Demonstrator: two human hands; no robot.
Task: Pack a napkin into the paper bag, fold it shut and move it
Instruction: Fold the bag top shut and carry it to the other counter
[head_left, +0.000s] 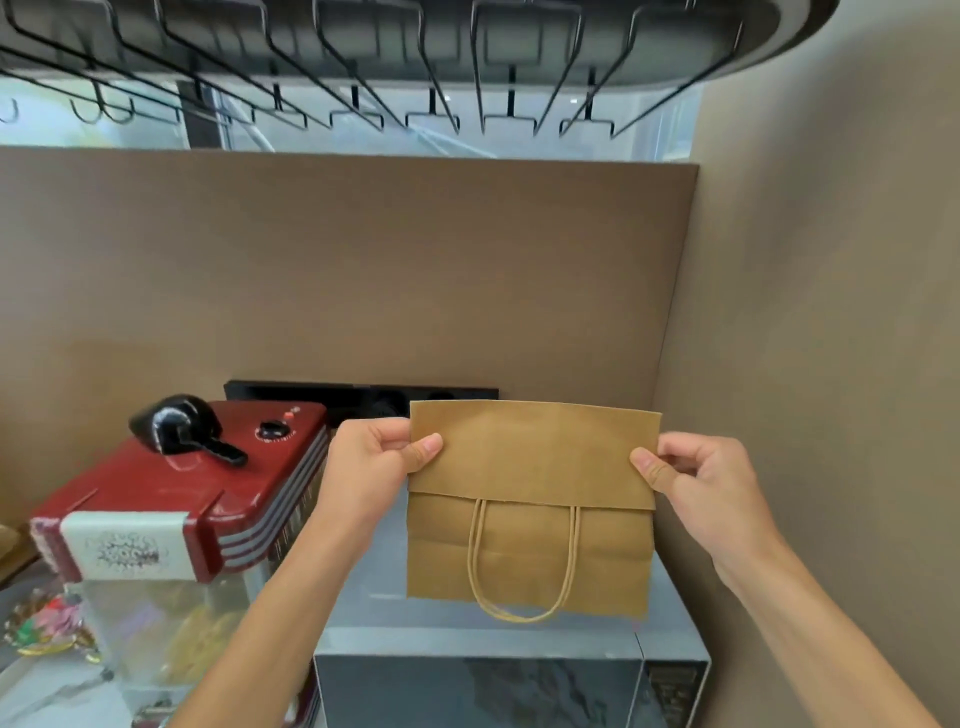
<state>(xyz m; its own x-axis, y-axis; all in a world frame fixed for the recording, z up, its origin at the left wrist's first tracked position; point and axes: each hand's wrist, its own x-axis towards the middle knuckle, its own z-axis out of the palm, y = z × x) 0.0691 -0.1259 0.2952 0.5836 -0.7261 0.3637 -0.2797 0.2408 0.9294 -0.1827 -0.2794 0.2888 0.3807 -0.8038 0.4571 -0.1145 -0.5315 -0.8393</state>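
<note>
Two hands, left hand (371, 462) and right hand (696, 480), pinch the folded-over top flap of the flat brown paper bag (530, 509) above the grey mirrored-door microwave oven (511, 675); a slack pinch could let the flap spring open.
</note>
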